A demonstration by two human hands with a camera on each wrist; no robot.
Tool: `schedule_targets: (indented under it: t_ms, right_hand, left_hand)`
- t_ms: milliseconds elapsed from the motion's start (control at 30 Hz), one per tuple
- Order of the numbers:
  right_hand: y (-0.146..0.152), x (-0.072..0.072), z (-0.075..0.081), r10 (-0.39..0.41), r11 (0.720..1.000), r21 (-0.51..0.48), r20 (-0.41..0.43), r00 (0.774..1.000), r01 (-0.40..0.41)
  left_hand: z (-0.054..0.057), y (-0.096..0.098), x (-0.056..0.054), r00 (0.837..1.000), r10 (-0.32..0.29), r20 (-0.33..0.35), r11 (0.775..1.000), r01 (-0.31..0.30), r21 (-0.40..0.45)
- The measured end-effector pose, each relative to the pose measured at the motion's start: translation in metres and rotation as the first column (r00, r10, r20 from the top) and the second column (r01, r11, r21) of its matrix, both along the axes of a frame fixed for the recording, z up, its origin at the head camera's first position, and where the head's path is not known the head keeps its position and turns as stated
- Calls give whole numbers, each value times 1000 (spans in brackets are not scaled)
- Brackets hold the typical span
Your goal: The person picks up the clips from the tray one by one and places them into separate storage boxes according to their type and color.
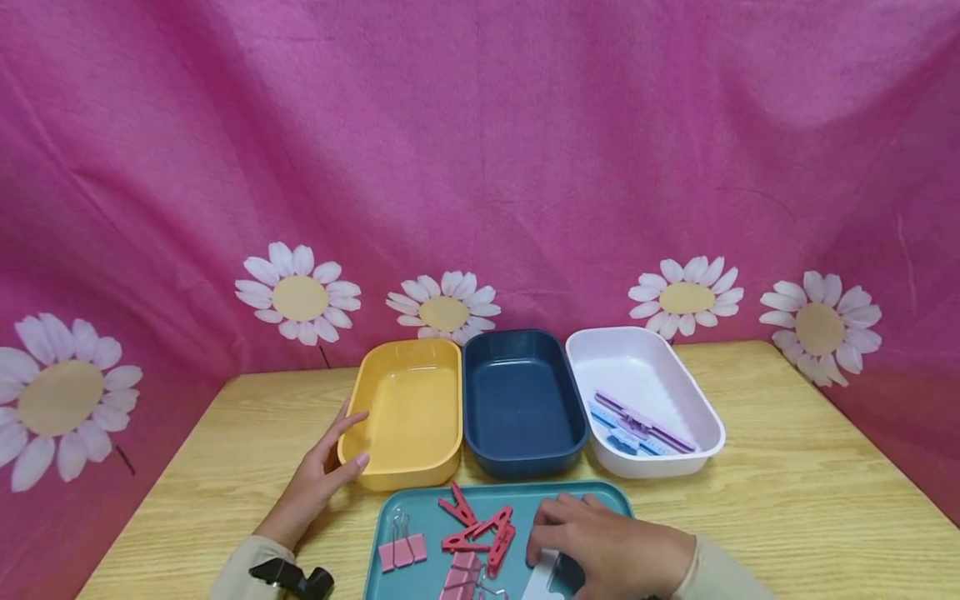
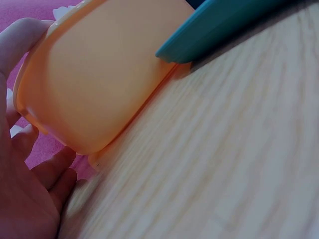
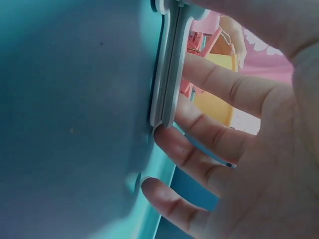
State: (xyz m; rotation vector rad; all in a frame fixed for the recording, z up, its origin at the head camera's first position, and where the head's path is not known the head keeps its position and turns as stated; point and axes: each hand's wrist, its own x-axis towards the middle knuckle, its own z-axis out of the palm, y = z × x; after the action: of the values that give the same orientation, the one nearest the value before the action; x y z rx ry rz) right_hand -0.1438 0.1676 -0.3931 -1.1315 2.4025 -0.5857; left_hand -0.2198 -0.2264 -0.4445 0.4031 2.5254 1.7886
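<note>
My left hand rests at the left side of the yellow tub, thumb and forefinger laid over its rim. In the left wrist view the other fingers hang loosely bent beside its outer wall. Over the right part of the teal tray, my right hand grips a white bag clip. Its fingers curl behind the clip's long double bar in the right wrist view. To the left on the tray lie several red clothespins and pink binder clips.
A navy tub stands between the yellow tub and a white tub. In the white one lie a purple bag clip and a blue one. Behind the wooden table hangs a pink flowered cloth.
</note>
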Motion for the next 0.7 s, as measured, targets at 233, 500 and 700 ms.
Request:
schedule_targets:
  t_ms: [233, 500, 700]
  right_hand:
    - [2, -1, 0, 19, 998, -51, -19, 1000, -20]
    - [3, 0, 2, 52, 990, -128, -22, 998, -55]
    - [2, -1, -1, 111, 980, -160, -62, 992, -120]
  left_hand:
    - [1, 0, 0, 1000, 7, 9, 1000, -7, -15]
    - [1, 0, -1, 1000, 6, 4, 1000, -6, -11]
    - [1, 1, 0, 1000, 4, 9, 1000, -4, -5]
